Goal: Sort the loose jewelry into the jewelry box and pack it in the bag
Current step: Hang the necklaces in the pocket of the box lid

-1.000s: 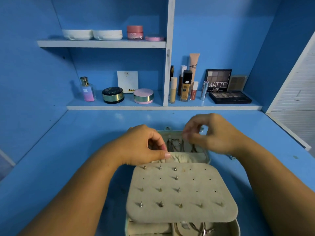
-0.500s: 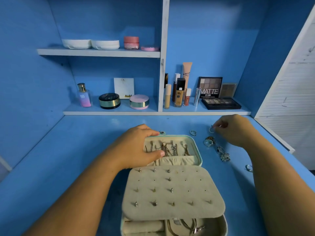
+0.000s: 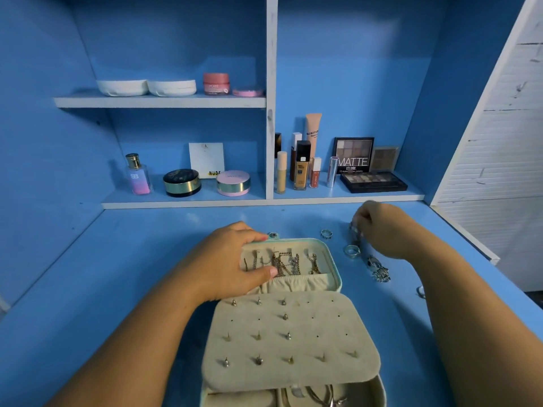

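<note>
The box (image 3: 379, 389) lies open mid-desk (image 3: 117, 274), its lid (image 3: 332, 254) folded away to the far side. The left hand (image 3: 226, 259) grips the lid's left end, with the fingers curled over the far rim and the thumb laid across the inside, next to the hanging chains (image 3: 286, 264). A beige panel (image 3: 293, 342) dotted with studs (image 3: 258, 360) covers most of the near half.

The right hand (image 3: 382, 230) is well right of the lid and beyond it. Its fingers are curled together on a small silver piece (image 3: 354, 227), which is too blurred to identify. Loose rings (image 3: 351, 250) lie between that hand and the lid, apart from both. A pendant (image 3: 379, 270) lies just near of the wrist, and another ring (image 3: 420, 290) lies nearer still, to the right.
</note>
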### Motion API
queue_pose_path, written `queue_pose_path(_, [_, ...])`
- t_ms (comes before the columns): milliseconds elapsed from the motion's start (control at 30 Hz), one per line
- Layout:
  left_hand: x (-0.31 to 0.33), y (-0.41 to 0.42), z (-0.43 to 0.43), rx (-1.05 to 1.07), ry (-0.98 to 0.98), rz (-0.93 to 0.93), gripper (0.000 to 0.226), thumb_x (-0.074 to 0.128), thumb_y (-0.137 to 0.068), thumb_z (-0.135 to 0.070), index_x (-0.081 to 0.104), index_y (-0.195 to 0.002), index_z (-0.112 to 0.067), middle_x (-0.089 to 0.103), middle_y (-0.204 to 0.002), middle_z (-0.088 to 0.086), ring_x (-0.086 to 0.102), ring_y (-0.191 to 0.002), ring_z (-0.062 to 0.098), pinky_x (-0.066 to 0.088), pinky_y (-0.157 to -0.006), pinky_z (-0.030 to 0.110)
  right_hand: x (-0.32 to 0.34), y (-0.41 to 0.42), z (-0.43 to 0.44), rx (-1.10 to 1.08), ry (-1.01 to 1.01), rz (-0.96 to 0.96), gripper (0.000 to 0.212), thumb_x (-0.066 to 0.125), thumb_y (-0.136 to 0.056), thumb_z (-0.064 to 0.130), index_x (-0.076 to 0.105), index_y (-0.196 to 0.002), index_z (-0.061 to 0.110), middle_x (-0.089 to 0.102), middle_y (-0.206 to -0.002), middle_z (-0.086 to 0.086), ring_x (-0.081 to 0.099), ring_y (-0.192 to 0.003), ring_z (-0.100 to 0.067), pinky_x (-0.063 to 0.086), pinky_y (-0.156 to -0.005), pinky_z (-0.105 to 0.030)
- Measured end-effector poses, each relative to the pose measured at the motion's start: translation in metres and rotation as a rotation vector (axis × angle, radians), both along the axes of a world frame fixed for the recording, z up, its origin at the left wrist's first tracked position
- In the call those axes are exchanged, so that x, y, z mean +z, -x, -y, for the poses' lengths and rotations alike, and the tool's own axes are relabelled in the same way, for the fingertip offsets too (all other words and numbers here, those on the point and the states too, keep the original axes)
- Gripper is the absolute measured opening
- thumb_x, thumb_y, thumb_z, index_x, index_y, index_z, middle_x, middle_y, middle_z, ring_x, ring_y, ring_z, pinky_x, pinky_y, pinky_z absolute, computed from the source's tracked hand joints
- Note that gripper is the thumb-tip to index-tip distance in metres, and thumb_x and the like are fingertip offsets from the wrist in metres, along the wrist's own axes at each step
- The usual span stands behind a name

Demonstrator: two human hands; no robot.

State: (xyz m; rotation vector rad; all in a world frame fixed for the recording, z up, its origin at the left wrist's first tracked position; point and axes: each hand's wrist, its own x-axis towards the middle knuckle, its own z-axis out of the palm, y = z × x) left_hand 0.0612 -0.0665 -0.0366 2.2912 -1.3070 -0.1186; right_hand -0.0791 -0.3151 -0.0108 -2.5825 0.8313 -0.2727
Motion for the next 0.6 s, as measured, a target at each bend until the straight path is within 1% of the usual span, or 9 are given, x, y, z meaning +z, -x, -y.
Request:
queue_pose_path(67, [0.0, 0.001, 0.0, -0.001, 0.006, 0.002, 0.077, 0.06, -0.064, -0.071, 0.057, -0.13, -0.032, 0.053, -0.115, -0.022, 0.054, -0.107, -0.001, 0.048, -0.095, 0.03, 0.007, 0.001, -0.005, 0.002, 0.023, 0.147, 0.017, 0.039, -0.098, 0.021, 0.054, -0.09, 0.016, 0.062, -0.083, -0.001, 0.055, -0.071, -0.016, 0.041, -0.055, -0.029])
queue_pose_path(133, [-0.001, 0.001, 0.0, 0.003, 0.027, -0.003, 0.074, 0.061, -0.065, -0.069, 0.058, -0.129, -0.033, 0.053, -0.114, -0.023, 0.054, -0.106, -0.002, 0.048, -0.095, 0.03, 0.015, 0.002, -0.013, 0.029, 0.021, 0.342, 0.016, 0.042, -0.097, 0.02, 0.053, -0.087, 0.017, 0.065, -0.079, -0.001, 0.059, -0.069, -0.02, 0.045, -0.055, -0.031])
queue_pose_path(200, [-0.002, 0.0, 0.001, 0.011, 0.072, -0.023, 0.067, 0.065, -0.069, -0.066, 0.059, -0.127, -0.033, 0.054, -0.112, -0.023, 0.054, -0.106, -0.003, 0.048, -0.095, 0.03, 0.024, 0.003, -0.024, 0.061, -0.056, 0.526, 0.014, 0.047, -0.097, 0.02, 0.055, -0.086, 0.018, 0.066, -0.077, 0.003, 0.062, -0.071, -0.022, 0.049, -0.06, -0.034])
queue_pose_path(233, [-0.002, 0.0, 0.001, 0.016, 0.116, -0.047, 0.061, 0.069, -0.073, -0.061, 0.059, -0.126, -0.033, 0.055, -0.112, -0.023, 0.054, -0.107, -0.004, 0.048, -0.095, 0.029, 0.027, 0.003, -0.031, 0.085, -0.111, 0.601, 0.012, 0.05, -0.096, 0.019, 0.057, -0.086, 0.02, 0.067, -0.076, 0.004, 0.063, -0.072, -0.02, 0.051, -0.063, -0.034])
queue_pose_path(300, [-0.001, 0.002, 0.004, 0.035, 0.236, -0.111, 0.048, 0.072, -0.078, -0.051, 0.061, -0.122, -0.035, 0.057, -0.113, -0.024, 0.055, -0.108, -0.005, 0.047, -0.094, 0.025, 0.029, -0.001, -0.047, 0.155, -0.223, 0.705, 0.012, 0.058, -0.093, 0.014, 0.059, -0.085, 0.024, 0.067, -0.078, 0.001, 0.063, -0.071, -0.013, 0.053, -0.068, -0.028])
queue_pose_path(367, [0.003, 0.006, 0.006, 0.034, 0.326, -0.176, 0.039, 0.072, -0.078, -0.046, 0.06, -0.115, -0.042, 0.06, -0.114, -0.024, 0.055, -0.108, -0.008, 0.043, -0.09, 0.019, 0.025, -0.007, -0.069, 0.282, -0.327, 0.749, 0.019, 0.061, -0.09, 0.007, 0.059, -0.087, 0.025, 0.067, -0.082, -0.004, 0.063, -0.073, -0.012, 0.054, -0.072, -0.026])
queue_pose_path(433, [0.007, 0.01, 0.007, 0.016, 0.343, -0.231, 0.032, 0.072, -0.078, -0.044, 0.06, -0.107, -0.044, 0.063, -0.111, -0.024, 0.056, -0.107, -0.008, 0.043, -0.089, 0.018, 0.017, -0.013, -0.091, 0.423, -0.354, 0.746, 0.023, 0.061, -0.089, 0.005, 0.058, -0.091, 0.027, 0.066, -0.084, -0.002, 0.063, -0.075, -0.012, 0.054, -0.074, -0.026])
queue_pose_path(533, [0.01, 0.011, 0.009, -0.002, 0.37, -0.349, 0.016, 0.072, -0.083, -0.032, 0.066, -0.097, -0.035, 0.07, -0.098, -0.016, 0.064, -0.096, -0.002, 0.049, -0.088, 0.026, 0.004, -0.018, -0.112, 0.52, -0.291, 0.731, 0.022, 0.061, -0.089, 0.006, 0.058, -0.101, 0.024, 0.064, -0.084, 0.004, 0.061, -0.077, -0.008, 0.052, -0.074, -0.022])
queue_pose_path(600, [0.011, 0.009, 0.008, -0.022, 0.38, -0.394, 0.009, 0.069, -0.087, -0.025, 0.068, -0.093, -0.032, 0.072, -0.094, -0.013, 0.066, -0.092, 0.001, 0.05, -0.088, 0.03, -0.001, -0.02, -0.116, 0.535, -0.222, 0.729, 0.022, 0.061, -0.089, 0.007, 0.059, -0.108, 0.019, 0.063, -0.085, 0.006, 0.056, -0.077, -0.004, 0.046, -0.072, -0.015])
